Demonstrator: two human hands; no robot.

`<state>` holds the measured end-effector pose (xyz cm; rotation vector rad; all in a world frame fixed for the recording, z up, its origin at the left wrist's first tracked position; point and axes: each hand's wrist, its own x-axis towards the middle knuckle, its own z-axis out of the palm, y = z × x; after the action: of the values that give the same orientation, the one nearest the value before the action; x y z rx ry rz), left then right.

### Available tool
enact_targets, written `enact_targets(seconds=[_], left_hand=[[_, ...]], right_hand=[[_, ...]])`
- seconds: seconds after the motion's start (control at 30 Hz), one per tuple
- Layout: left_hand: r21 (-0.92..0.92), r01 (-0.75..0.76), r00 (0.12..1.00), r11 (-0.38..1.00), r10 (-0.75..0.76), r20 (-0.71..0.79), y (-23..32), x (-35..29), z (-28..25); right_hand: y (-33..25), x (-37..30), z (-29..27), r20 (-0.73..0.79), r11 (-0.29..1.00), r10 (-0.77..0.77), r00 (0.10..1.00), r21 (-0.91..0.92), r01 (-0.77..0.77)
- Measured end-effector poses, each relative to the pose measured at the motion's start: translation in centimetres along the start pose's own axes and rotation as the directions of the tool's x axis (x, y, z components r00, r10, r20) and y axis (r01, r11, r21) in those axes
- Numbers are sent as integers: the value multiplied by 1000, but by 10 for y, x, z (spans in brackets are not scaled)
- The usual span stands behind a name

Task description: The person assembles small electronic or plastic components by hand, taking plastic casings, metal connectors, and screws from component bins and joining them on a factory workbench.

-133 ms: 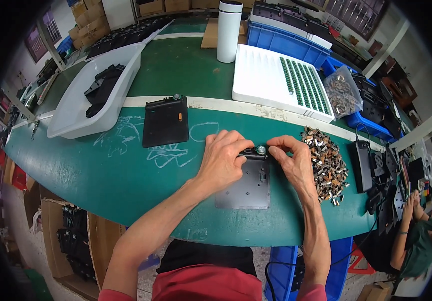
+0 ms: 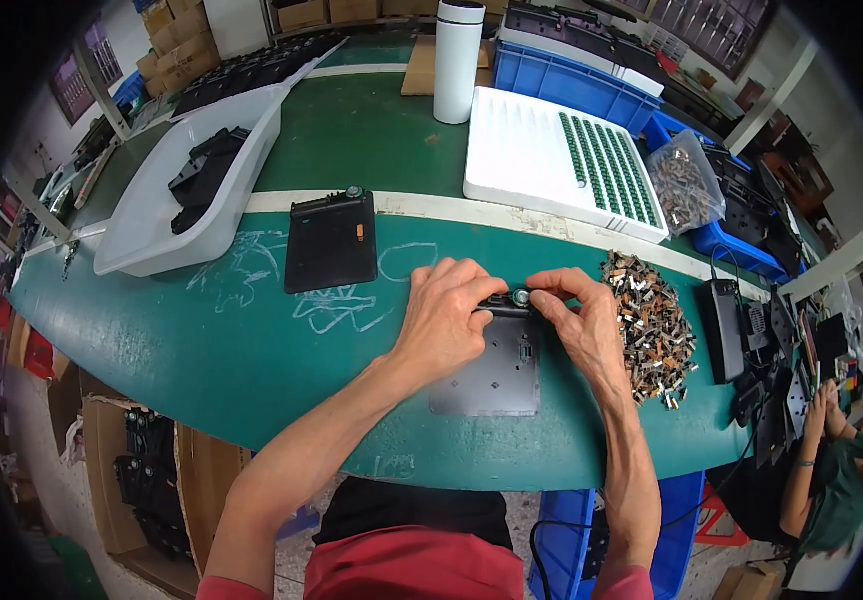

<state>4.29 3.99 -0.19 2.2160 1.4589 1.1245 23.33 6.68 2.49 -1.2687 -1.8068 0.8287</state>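
A dark grey flat plate assembly [image 2: 491, 375] lies on the green tabletop in front of me, with a black bar along its far edge. My left hand [image 2: 449, 312] grips the left part of that bar between thumb and fingers. At the bar's right end is a small round metal part [image 2: 521, 298]. My right hand [image 2: 581, 315] has its thumb and forefinger closed at this round part, touching it; whether something small sits between the fingertips is hidden. A similar black plate assembly [image 2: 331, 245] with an orange piece lies farther left.
A heap of small metal and brown parts [image 2: 651, 330] is right of my right hand. Beyond stand a white foam tray [image 2: 516, 150] of green parts, a white bottle [image 2: 458, 65] and a bag of parts [image 2: 686, 185]. A white bin [image 2: 251, 140] stands left. Another person's hands [image 2: 823, 405] work at right.
My right hand has shifted slightly left, its fingertips now closer over the round metal part. The left hand stays in place.
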Motion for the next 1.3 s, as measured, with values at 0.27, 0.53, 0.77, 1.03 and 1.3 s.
enact_targets(seconds=[0.27, 0.53, 0.77, 1.03, 1.3], left_hand=[[-6, -14, 1000, 1000, 14, -7, 1, 1, -1], [-22, -3, 1000, 1000, 4, 17, 2, 1, 1], [-18, 5, 1000, 1000, -4, 10, -1, -1, -3], [-34, 4, 1000, 999, -4, 12, 0, 1, 0], [-22, 4, 1000, 1000, -4, 9, -2, 0, 0]], right_hand=[[-1, -2, 9, -6, 991, -73, 997, -111, 72], [-3, -4, -6, -47, 999, -35, 998, -1, 35], [-25, -25, -66, -38, 952, -61, 997, -301, 47], [-14, -67, -60, 12, 744, -26, 1000, -668, 28], [-2, -72, -52, 38, 679, -45, 998, -732, 59]])
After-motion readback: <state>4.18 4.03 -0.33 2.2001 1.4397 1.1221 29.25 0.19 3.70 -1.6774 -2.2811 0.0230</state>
